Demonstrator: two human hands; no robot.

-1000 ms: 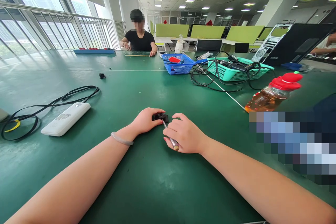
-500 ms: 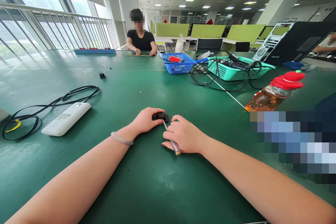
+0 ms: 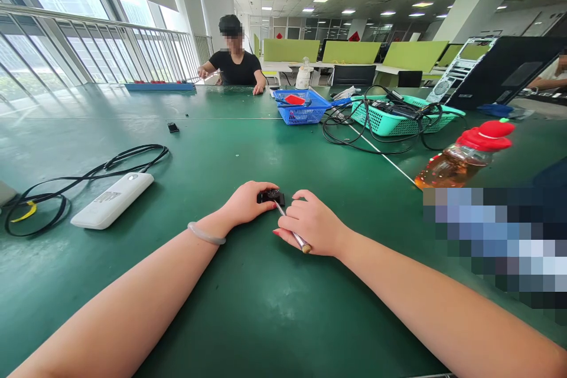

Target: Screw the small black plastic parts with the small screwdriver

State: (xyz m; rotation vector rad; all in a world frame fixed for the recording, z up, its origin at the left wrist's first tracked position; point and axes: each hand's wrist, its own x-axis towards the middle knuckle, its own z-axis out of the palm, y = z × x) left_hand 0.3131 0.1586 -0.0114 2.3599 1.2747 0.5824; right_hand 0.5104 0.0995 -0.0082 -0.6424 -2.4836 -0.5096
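A small black block-like part (image 3: 271, 195) rests on the green table, its exact kind too small to tell. My left hand (image 3: 249, 203) is closed on its left side, thumb in front and fingers behind. In my right hand (image 3: 309, 221) is a screwdriver (image 3: 292, 229), its handle pinched between thumb and fingers. The thin metal shaft slants up and leftward, with its tip at the front of the black part. A tan end of the handle sticks out below the fingers.
A white power bank (image 3: 112, 202) lies left, beside a looped black cable (image 3: 110, 166). Farther back sit a small black piece (image 3: 172, 127), a blue basket (image 3: 305, 114) and a teal basket (image 3: 390, 125). A red-lidded bottle (image 3: 460, 159) stands right. Another person (image 3: 239, 68) sits opposite.
The screwdriver's handle end has swung slightly right and up in my right hand. My left hand and the black part stay put. The person opposite has moved one hand out to the image's left.
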